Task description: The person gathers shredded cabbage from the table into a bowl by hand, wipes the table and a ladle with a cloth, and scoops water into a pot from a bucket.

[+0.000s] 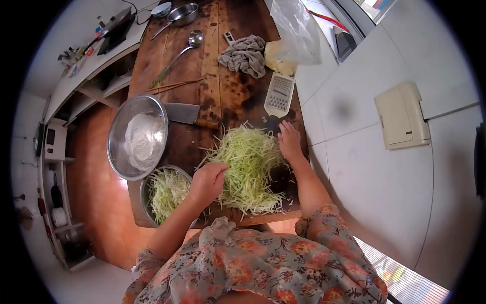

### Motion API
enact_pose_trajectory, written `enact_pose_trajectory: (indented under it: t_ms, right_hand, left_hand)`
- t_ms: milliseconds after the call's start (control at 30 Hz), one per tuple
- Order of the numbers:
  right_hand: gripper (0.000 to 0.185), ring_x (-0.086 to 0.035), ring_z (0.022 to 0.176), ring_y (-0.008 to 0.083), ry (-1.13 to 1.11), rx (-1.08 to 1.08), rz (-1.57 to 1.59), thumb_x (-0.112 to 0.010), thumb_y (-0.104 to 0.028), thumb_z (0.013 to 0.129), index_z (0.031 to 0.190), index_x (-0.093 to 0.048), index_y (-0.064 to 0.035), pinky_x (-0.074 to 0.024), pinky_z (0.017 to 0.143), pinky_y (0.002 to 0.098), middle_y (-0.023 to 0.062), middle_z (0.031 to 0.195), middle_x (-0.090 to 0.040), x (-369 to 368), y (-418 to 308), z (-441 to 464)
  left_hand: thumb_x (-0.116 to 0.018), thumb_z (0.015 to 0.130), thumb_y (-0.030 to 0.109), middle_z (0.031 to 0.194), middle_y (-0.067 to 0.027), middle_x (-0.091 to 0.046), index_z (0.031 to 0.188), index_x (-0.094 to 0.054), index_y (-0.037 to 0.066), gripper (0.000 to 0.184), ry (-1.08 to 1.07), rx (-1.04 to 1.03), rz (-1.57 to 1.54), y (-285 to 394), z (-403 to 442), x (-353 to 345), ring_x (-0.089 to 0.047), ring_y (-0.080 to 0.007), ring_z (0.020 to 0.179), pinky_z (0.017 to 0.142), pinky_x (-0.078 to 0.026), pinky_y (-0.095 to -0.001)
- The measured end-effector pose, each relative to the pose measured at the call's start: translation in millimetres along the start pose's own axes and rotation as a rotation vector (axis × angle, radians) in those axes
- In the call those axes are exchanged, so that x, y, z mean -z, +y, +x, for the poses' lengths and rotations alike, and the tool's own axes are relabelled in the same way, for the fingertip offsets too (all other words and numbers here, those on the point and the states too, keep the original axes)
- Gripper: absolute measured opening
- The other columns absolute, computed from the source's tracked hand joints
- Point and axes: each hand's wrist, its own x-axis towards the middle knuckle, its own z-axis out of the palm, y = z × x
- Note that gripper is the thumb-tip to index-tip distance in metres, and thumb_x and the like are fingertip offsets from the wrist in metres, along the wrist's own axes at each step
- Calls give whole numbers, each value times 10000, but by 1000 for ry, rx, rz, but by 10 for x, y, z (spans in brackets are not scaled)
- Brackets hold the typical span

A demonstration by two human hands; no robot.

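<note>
A large heap of pale green vegetable shreds [248, 167] lies on the wooden table near its front edge. At the heap's left side is my left hand [208, 181], its fingers curled closed; what they hold, if anything, is hidden. My right hand [289, 141] rests at the heap's upper right, fingers stretched forward, close to the dark handle of a flat grater [279, 95]. To the left, a metal bowl [188, 175] holds more of the same shreds, partly behind my left forearm. A bigger metal bowl [112, 137] with white flour [145, 142] stands just beyond it.
A cleaver [183, 113] lies beside the flour bowl, its wooden handle pointing toward the heap. Farther back are chopsticks [174, 86], a ladle [195, 39], a saucepan [183, 15] and a crumpled grey cloth [244, 57]. A clear plastic bag [296, 30] sits by the tiled wall [374, 187].
</note>
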Motion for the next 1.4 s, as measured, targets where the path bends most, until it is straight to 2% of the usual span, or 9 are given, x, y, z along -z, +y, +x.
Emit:
enact_pose_trajectory:
  t_ms: [300,400,700,767,900,1000,1167,1233,1400]
  right_hand:
    - [319,-498,949,310,-58,145,372,-562,-45,698,1012,-512,-13,-401,802,384,130,1014,-536,565,-377,-401]
    - [369,-479,994,297,160,8,348,-562,-74,725,1083,-487,-23,-387,816,381,129,1086,-510,403,-251,-243]
    - [422,-422,1097,274,-49,102,145,-551,-109,755,1152,-441,-16,-325,884,440,125,1171,-460,157,-155,-278]
    - [420,-422,1096,278,-146,206,220,-546,-104,758,1153,-437,-12,-329,882,438,133,1169,-457,176,-98,-311]
    - [418,-418,1095,297,86,-63,355,-550,-116,758,1146,-437,-10,-329,883,438,149,1155,-465,202,-17,-188]
    - [417,-419,1089,306,140,-34,194,-548,-130,759,1141,-436,-6,-320,890,423,149,1141,-475,135,-24,166]
    - [384,-426,1066,316,122,130,173,-534,-137,763,1111,-454,5,-316,876,402,153,1115,-487,-51,-163,506]
    - [322,-450,1001,363,-124,281,419,-508,-80,742,1056,-498,-10,-354,786,406,194,1097,-488,-131,-260,527]
    - [310,-482,956,359,-216,314,746,-474,6,729,1038,-500,-7,-383,792,398,189,1015,-536,11,-459,78]
  left_hand:
    - [-546,728,119,834,-142,-584,883,-547,29,179,-56,-122,141,83,1515,-1046,-552,-317,835,709,-445,-374]
    - [-580,713,187,848,-136,-586,904,-510,36,254,-186,59,358,91,1799,-1329,-557,-308,851,718,-454,-371]
    - [-662,632,222,910,-169,-568,1072,-358,39,565,-252,354,532,37,1945,-1620,-577,-302,848,726,-474,-376]
    - [-648,619,224,900,-175,-566,1059,-330,37,575,-215,466,403,44,1984,-1579,-583,-325,820,711,-476,-379]
    - [-640,599,183,852,-176,-555,1056,-301,29,589,-206,490,185,72,2027,-1387,-589,-279,729,627,-471,-360]
    - [-638,569,70,774,-118,-470,1059,-310,44,590,-192,562,-560,14,2038,-1154,-453,-157,576,467,-380,-312]
    - [-618,593,11,823,-123,-466,1069,-349,42,547,-190,705,-741,-107,2167,-930,-470,-161,620,507,-395,-289]
    - [-602,615,-24,851,-124,-476,1105,-346,38,556,-215,711,-865,-143,2148,-912,-494,-171,679,553,-418,-287]
    - [-565,645,-68,888,-83,-491,1173,-348,8,577,-268,673,-1063,-221,2036,-975,-509,-169,749,653,-434,-279]
